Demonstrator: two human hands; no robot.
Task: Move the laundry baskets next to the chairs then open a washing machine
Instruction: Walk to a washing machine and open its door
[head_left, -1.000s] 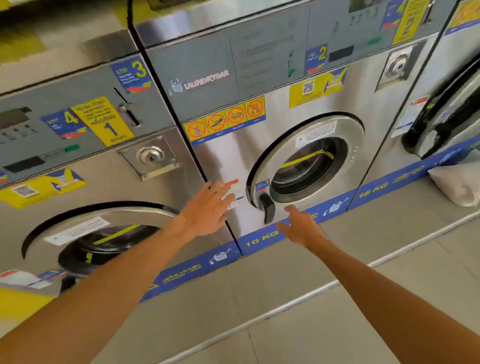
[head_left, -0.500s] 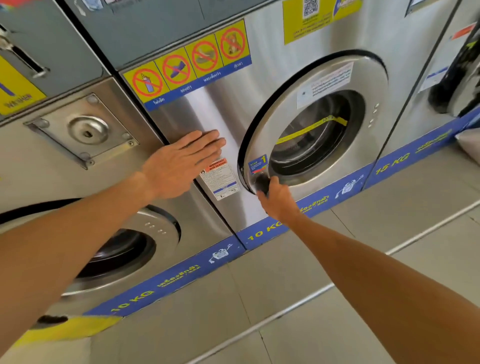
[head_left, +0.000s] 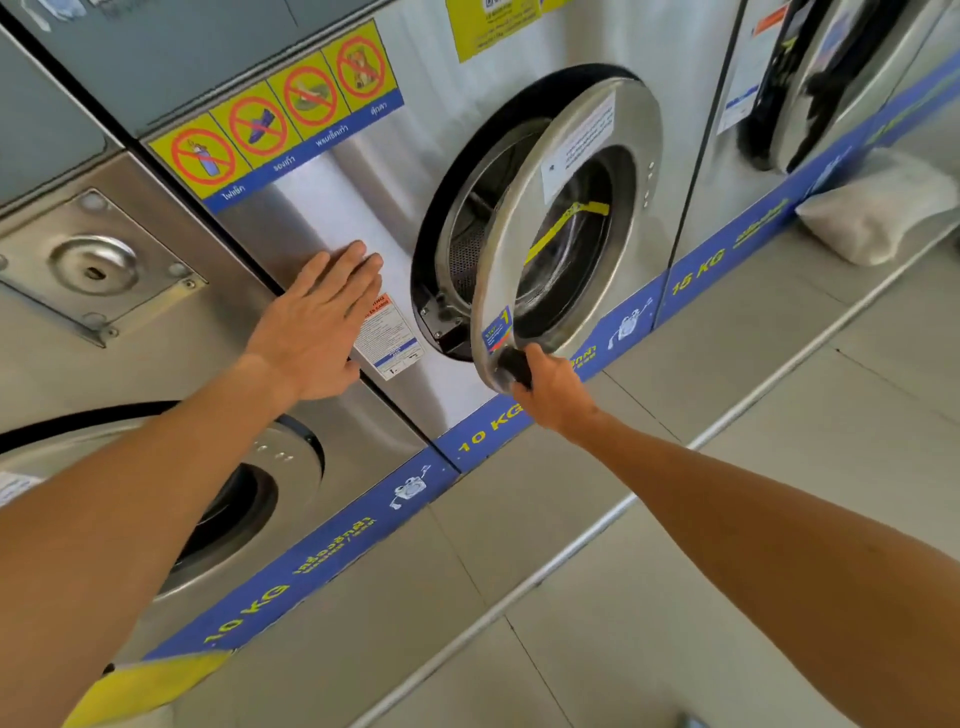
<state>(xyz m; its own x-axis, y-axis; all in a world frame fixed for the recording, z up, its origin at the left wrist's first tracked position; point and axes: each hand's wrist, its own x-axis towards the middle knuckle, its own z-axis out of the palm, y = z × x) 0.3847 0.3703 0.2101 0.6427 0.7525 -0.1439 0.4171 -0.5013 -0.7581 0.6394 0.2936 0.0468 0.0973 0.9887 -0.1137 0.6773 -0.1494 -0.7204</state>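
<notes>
A steel washing machine (head_left: 332, 208) marked 10 KG fills the middle of the head view. Its round glass door (head_left: 571, 228) stands partly swung out, hinged on the right, and the drum (head_left: 472, 228) shows behind its left edge. My right hand (head_left: 553, 392) grips the black door handle (head_left: 511, 364) at the door's lower left. My left hand (head_left: 317, 322) lies flat, fingers together, on the machine's steel front left of the door. No laundry basket or chair is in view.
Another 10 KG washer (head_left: 223, 509) with a shut door sits at the lower left. A 15 KG machine (head_left: 831, 78) on the right has its door ajar, with a white bag (head_left: 872, 213) on the raised tiled step (head_left: 675, 374) before it.
My right hand reached the handle, closed on it and pulled the door out from shut to partly open. My left hand moved up onto the steel front and stayed pressed there.
</notes>
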